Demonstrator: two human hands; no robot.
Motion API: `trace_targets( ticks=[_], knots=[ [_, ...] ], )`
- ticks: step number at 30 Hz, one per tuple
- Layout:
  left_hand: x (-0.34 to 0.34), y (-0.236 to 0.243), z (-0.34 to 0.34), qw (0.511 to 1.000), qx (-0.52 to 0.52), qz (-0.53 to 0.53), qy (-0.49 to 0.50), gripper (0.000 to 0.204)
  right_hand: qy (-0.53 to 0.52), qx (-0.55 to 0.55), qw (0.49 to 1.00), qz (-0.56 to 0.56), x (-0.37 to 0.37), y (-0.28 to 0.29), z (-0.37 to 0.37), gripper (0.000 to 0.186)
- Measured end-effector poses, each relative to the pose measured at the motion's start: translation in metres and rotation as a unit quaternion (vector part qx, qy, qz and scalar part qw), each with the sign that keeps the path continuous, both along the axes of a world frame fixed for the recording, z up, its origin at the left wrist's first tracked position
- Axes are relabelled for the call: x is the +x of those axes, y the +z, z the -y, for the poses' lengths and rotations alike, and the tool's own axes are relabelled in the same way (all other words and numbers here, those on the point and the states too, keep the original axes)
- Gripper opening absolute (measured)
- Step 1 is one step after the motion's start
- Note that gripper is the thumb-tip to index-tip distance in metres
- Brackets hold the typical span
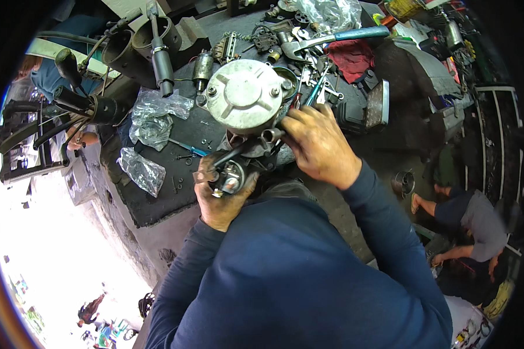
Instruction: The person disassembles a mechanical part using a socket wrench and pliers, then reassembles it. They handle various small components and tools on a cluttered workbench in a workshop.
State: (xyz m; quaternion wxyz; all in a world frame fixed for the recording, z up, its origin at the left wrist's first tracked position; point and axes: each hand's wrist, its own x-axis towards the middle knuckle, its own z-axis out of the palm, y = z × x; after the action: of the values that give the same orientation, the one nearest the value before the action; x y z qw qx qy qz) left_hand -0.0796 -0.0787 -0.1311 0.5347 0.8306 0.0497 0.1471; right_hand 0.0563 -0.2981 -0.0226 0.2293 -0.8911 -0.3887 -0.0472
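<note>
A round grey metal motor housing point(244, 96) with a ribbed, bolted end cap stands on the dark bench in front of me. At its near side my left hand point(220, 203) is wrapped around a small cylindrical metal part point(233, 178), its thumb on the right side. A dark bar point(230, 154) runs from that part toward the housing. My right hand point(320, 142) is closed at the housing's right side, fingers curled beside a short metal tube end point(271, 135). Whatever lies inside those fingers is hidden.
A blue-handled hammer point(358, 34), a red cloth point(352, 60) and several wrenches point(330, 88) lie behind the housing. Clear plastic bags point(142, 170) and a blue screwdriver point(190, 148) are at left. Upright metal cylinders point(157, 38) hold tools. Another person point(477, 221) crouches at right.
</note>
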Motion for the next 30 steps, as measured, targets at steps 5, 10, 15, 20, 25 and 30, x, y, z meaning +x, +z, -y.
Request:
trace_targets(
  ticks=[5, 10, 15, 20, 25, 30],
  knots=[
    [0.008, 0.001, -0.004, 0.97, 0.108, 0.183, -0.12, 0.074, 0.115, -0.094, 0.989, 0.019, 0.045, 0.004, -0.004, 0.029],
    [0.023, 0.028, -0.006, 0.934, 0.25, 0.098, -0.236, 0.101, 0.106, -0.177, 0.972, 0.115, 0.051, 0.032, -0.003, 0.032],
    [0.033, 0.061, -0.035, 0.95, 0.162, 0.069, -0.259, 0.075, 0.058, -0.161, 0.981, 0.096, 0.019, 0.07, 0.022, 0.027],
    [0.056, 0.112, -0.073, 0.945, 0.135, 0.036, -0.296, 0.047, 0.136, -0.155, 0.97, 0.128, 0.008, 0.07, 0.01, 0.029],
    [0.083, 0.167, -0.105, 0.929, 0.152, 0.084, -0.326, 0.036, 0.199, -0.219, 0.937, 0.185, 0.016, 0.078, -0.006, 0.023],
    [0.124, 0.185, -0.094, 0.9, 0.17, 0.22, -0.335, 0.062, 0.296, -0.244, 0.905, 0.183, 0.03, 0.089, -0.012, 0.018]
  ],
)
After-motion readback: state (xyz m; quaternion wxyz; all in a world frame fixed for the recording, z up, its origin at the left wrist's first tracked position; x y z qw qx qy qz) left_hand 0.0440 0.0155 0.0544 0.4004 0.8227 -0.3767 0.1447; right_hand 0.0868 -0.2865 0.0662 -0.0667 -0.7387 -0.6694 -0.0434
